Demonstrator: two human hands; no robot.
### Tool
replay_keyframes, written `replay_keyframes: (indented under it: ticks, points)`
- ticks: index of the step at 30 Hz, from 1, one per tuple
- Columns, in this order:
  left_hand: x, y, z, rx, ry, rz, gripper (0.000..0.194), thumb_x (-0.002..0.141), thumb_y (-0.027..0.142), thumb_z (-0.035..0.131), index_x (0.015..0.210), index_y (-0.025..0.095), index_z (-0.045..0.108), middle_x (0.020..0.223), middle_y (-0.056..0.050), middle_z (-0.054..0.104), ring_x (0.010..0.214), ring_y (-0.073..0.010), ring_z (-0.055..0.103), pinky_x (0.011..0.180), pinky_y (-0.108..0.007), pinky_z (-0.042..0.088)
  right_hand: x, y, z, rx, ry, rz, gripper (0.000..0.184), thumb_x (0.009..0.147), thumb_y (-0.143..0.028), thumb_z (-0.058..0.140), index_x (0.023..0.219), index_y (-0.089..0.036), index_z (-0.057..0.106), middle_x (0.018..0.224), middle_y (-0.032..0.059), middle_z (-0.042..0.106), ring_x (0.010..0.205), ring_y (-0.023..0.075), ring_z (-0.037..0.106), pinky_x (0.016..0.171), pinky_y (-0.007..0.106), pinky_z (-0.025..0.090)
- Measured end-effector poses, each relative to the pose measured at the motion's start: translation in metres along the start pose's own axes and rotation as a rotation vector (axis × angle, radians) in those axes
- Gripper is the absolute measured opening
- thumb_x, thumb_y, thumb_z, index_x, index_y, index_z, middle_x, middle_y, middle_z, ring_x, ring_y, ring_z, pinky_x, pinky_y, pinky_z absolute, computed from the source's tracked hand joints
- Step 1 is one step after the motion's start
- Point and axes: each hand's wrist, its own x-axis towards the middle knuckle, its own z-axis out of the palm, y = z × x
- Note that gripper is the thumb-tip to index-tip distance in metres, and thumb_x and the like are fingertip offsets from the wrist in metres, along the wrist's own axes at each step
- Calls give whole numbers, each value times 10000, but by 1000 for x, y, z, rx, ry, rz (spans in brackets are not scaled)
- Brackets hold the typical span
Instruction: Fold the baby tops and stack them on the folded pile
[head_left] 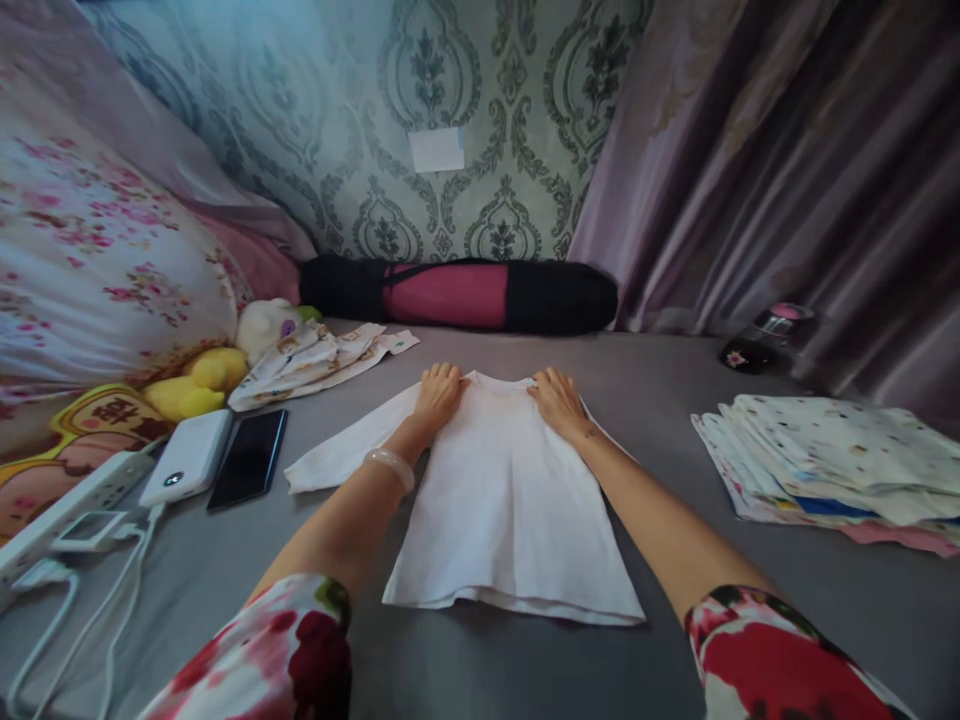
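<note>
A white long-sleeved shirt point(517, 500) lies spread flat on the grey sheet, its collar away from me and its hem towards me. My left hand point(439, 395) is closed on the shoulder just left of the collar, with the fingertips at the cloth's edge. On the other side of the collar, my right hand point(559, 402) pinches the right shoulder. The left sleeve stretches out to the left, partly behind my left forearm. Most of the right sleeve is hidden by my right arm.
At right lies a stack of folded clothes point(840, 450), with a dark pink-topped jar point(765, 338) behind it. To the left are a phone point(249, 458), a white power bank point(187, 458), a power strip point(105, 485), patterned cloth point(315, 360) and plush toys point(199, 385). A long black-and-pink bag point(450, 293) lies along the wall.
</note>
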Motion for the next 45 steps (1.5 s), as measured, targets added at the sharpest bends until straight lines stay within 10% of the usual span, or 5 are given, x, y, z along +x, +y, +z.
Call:
replay_keyframes:
  ticks: [16,23,30,36,45]
  points:
    - [56,-24,23,56,-158,-141,424,975,435,337,1066,108,590,1076,-190,658,1033,-296,588,876,-376,395,47,18,14,38,-80,62,282,977,-277,434,1195,-162,569,1214,135,558,1158,260,488,936,371,330]
    - [24,-83,-14,-61,-326,-430,572,908,624,305,939,166,646,952,-159,691,897,-309,638,715,-347,446,-11,48,-32,26,-183,189,596,828,-183,571,1388,-92,390,1295,213,508,1231,326,460,968,388,353]
    - [-30,-135,-47,-161,-411,-432,348,786,504,552,751,169,641,739,-57,653,747,-227,605,668,-276,440,-67,72,-61,-19,-377,271,381,764,-186,569,1137,-111,592,1170,196,607,1116,295,574,841,317,432]
    - [-60,-156,-75,-202,-444,-419,257,662,428,625,722,180,651,685,-25,638,693,-203,584,589,-244,422,-68,95,-74,-30,-572,316,193,711,-188,592,876,-166,689,886,124,702,851,252,670,626,267,420]
    - [-46,-162,-81,-15,-261,-460,301,820,180,466,1032,102,666,928,-97,683,911,-231,606,752,-270,431,-39,155,-86,-33,-366,456,205,828,-238,577,964,-151,704,1024,176,692,966,293,648,745,327,472]
